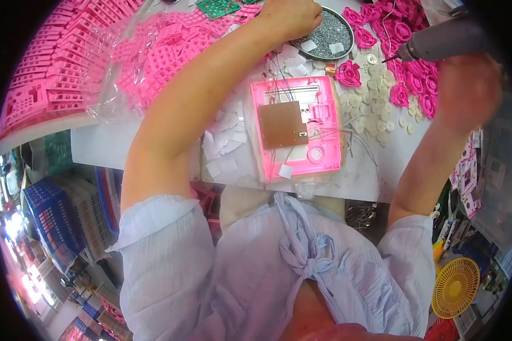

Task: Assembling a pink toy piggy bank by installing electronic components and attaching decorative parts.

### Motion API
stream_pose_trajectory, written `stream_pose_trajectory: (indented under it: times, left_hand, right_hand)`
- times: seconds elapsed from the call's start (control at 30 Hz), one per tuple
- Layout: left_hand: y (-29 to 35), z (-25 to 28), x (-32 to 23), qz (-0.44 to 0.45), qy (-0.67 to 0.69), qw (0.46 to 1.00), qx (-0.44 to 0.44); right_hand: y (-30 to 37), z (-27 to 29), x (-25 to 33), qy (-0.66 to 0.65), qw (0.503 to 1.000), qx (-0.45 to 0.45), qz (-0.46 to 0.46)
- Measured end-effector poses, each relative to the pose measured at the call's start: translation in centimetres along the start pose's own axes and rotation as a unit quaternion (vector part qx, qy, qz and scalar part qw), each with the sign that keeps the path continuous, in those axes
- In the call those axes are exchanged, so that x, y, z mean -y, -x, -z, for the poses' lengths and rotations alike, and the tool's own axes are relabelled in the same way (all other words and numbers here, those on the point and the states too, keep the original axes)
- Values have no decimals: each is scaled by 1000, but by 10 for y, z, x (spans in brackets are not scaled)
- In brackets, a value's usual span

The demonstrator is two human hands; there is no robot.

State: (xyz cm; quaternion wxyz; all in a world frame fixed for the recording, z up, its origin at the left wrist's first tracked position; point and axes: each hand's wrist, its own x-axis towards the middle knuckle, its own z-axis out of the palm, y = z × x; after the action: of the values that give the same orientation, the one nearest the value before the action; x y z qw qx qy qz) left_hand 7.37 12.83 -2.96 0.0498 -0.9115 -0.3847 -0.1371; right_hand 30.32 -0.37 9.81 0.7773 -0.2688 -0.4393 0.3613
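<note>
My left hand (293,18) reaches to the far middle, its fingers curled together at the edge of a round dish (352,40). Small silvery metal pieces, probably screws, fill the dish (331,31); whatever my fingertips pinch is hidden. On the right, my right hand (469,88), somewhat blurred, grips a grey electric screwdriver (443,41) whose thin bit points left over the parts. Between my arms a pink plastic casing (331,152) lies open side up on the table. A brown circuit board (280,125) sits in it, with thin wires running out.
Pink lattice parts (165,62) heap at left, beside stacked pink panels (68,62). Pale discs (375,96) and pink ring-shaped parts (418,77) lie right of the casing. White paper pieces (227,131) are scattered left of it. A green circuit board (219,7) lies at the back.
</note>
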Motion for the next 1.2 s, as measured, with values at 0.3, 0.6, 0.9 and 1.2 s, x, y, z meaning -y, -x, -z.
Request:
stream_pose_trajectory:
  times: [0.3,0.6,0.9,1.2]
  left_hand:
    - [97,83,-39,8,232,966,-114]
    - [213,94,-115,106,460,868,-154]
    - [225,83,-120,74,389,889,-232]
    - [223,77,-120,40,355,889,-286]
  right_hand:
    - [35,-38,-22,51,945,234,-223]
    - [101,-78,11,-139,911,355,-160]
    - [121,-88,9,-130,914,348,-160]
    - [128,-96,14,-109,931,289,-195]
